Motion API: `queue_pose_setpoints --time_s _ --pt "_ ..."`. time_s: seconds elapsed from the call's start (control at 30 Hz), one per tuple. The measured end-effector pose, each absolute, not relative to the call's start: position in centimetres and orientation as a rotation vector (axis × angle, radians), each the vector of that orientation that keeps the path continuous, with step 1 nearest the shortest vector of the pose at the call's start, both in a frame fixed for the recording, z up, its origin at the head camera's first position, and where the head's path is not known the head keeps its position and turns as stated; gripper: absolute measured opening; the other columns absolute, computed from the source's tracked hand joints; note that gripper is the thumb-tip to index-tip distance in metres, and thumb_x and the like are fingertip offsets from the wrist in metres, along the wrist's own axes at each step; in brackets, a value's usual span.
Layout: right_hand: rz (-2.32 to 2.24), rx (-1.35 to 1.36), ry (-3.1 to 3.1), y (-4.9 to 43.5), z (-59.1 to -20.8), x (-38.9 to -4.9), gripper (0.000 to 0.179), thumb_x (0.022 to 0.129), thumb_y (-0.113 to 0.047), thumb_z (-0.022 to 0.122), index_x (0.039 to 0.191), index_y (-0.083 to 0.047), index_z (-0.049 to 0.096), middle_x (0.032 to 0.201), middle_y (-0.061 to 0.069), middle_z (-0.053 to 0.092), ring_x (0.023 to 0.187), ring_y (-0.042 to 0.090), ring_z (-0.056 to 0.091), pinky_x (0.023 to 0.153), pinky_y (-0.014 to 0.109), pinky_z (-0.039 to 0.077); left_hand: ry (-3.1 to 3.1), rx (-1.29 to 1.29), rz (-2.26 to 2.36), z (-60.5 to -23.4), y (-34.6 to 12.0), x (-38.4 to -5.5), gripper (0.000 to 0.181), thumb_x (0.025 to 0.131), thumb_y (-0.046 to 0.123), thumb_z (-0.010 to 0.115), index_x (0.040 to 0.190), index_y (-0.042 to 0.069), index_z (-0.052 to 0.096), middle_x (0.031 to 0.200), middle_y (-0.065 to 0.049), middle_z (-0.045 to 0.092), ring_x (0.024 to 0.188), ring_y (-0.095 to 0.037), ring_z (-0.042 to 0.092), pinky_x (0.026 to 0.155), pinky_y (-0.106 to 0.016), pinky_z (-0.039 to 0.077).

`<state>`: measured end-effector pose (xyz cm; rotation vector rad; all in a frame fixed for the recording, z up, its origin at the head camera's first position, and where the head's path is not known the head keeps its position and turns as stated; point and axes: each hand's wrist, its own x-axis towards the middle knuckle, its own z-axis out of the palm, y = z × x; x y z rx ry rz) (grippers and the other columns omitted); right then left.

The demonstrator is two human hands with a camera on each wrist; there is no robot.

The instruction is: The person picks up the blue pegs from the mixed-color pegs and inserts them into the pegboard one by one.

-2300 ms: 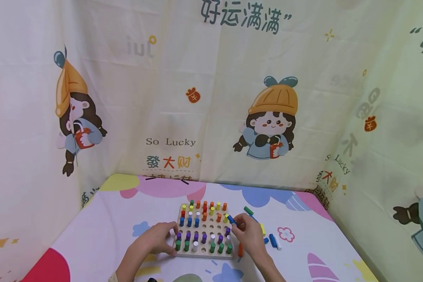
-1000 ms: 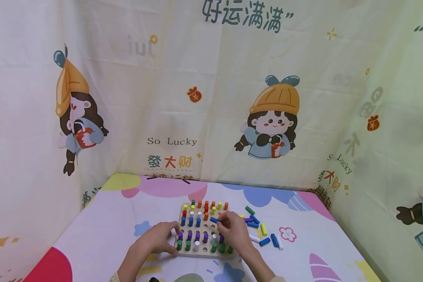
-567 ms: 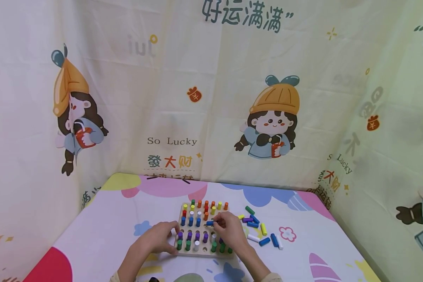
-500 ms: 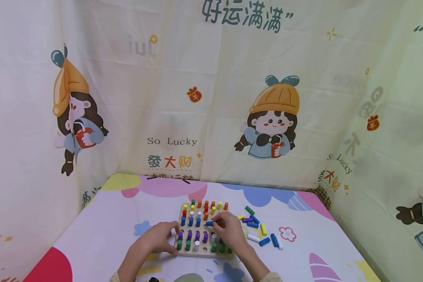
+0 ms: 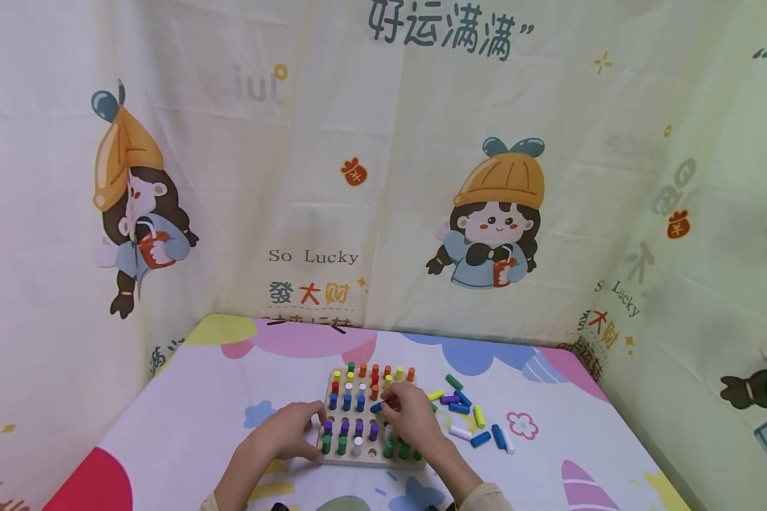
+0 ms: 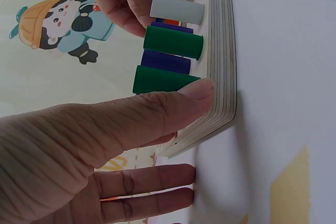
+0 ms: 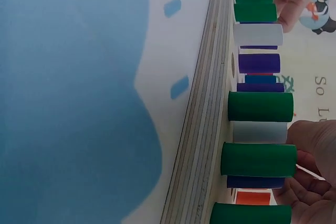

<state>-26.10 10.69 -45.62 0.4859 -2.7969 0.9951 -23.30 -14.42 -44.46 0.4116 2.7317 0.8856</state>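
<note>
My right hand (image 5: 415, 422) pinches a blue peg (image 5: 376, 407) between thumb and fingertips, tilted low over the middle of a wooden pegboard (image 5: 360, 463). Coloured pegs stand upright in rows on the board, with a green peg (image 6: 170, 41) close to my left thumb. My left hand (image 5: 287, 431) rests against the board's left side. In the left wrist view its thumb (image 6: 197, 90) presses at the near corner while two fingers extend straight below. The right wrist view shows right fingers (image 7: 315, 140) behind the front pegs; the held peg is hidden there.
Right of the board lie loose pegs: a green peg (image 5: 454, 382), a purple peg (image 5: 450, 399), a yellow peg (image 5: 479, 416), a white peg (image 5: 460, 432) and several blue ones. Printed cloth walls (image 5: 396, 177) enclose the patterned table (image 5: 217, 397).
My right hand has moved left from the board's right edge to over its middle, carrying the blue peg and lately lowering and tilting it. My left hand has stayed at the board.
</note>
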Motion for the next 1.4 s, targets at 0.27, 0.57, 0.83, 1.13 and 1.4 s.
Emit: queue_pose_setpoints --time_s 0.27,0.57,0.83,1.13,1.4 --pt "1.048 0.455 -2.778 10.4 -45.8 -26.2 0.014 0.091 -0.007 0.076 0.104 -0.006 0.072 0.094 0.001 0.068 0.080 0.012 0.063 0.074 0.029 0.059 2.735 0.403 0.877 -44.4 -14.3 -23.3 0.046 0.070 0.020 0.095 0.103 0.017 0.064 0.097 -0.005 0.066 0.088 -0.025 0.057 0.085 -0.052 0.053" --pt "1.078 0.475 -2.740 10.2 -46.2 -26.0 0.012 0.092 -0.004 0.074 0.103 -0.008 0.072 0.098 0.001 0.068 0.083 0.013 0.065 0.075 0.027 0.059 2.738 0.394 0.858 -44.5 -14.2 -23.3 0.046 0.070 0.021 0.095 0.103 0.018 0.064 0.097 -0.004 0.066 0.088 -0.024 0.057 0.086 -0.052 0.053" --pt "1.072 0.504 -2.701 10.4 -46.3 -25.6 0.013 0.091 -0.003 0.074 0.103 -0.007 0.072 0.099 0.002 0.068 0.085 0.014 0.067 0.077 0.029 0.060 2.740 0.407 0.865 -44.5 -14.2 -23.3 0.046 0.070 0.021 0.095 0.104 0.017 0.065 0.098 -0.005 0.066 0.089 -0.024 0.058 0.086 -0.053 0.054" --pt "1.091 0.472 -2.678 10.9 -46.0 -24.7 0.012 0.091 -0.006 0.075 0.103 -0.009 0.071 0.097 0.001 0.069 0.081 0.011 0.066 0.074 0.026 0.059 2.733 0.391 0.871 -44.5 -14.3 -23.4 0.046 0.070 0.021 0.095 0.104 0.018 0.065 0.098 -0.005 0.066 0.089 -0.024 0.058 0.087 -0.053 0.054" --pt "1.095 0.443 -2.659 11.9 -46.0 -24.2 0.014 0.091 -0.007 0.075 0.105 -0.009 0.072 0.102 0.002 0.069 0.084 0.011 0.067 0.072 0.023 0.058 2.727 0.401 0.869 -44.6 -14.3 -23.4 0.045 0.071 0.020 0.095 0.104 0.017 0.064 0.098 -0.005 0.066 0.089 -0.024 0.058 0.087 -0.053 0.054"
